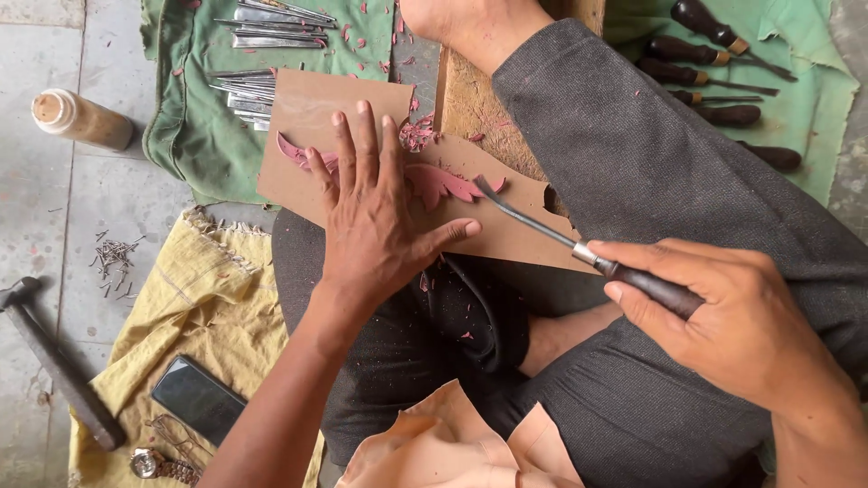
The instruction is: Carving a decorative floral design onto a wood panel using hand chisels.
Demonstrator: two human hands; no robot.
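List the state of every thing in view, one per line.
Left hand: flat, pressing the board.
Right hand: closed on the chisel.
Chisel: held slanted, tip at the pink carving.
Board: lying across the lap, partly carved.
Pink carving: leaf shape cut out, chips around.
Hammer: lying on the floor.
Phone: screen dark, on yellow cloth.
Bottle: lying on its side.

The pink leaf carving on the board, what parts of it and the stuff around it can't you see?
Head view only:
- Pink leaf carving: its middle is hidden under the left hand.
- Chisel: most of its dark handle is covered by the right hand.
- Hammer: its head is cut off by the left edge.
- Small nails: too small to count.
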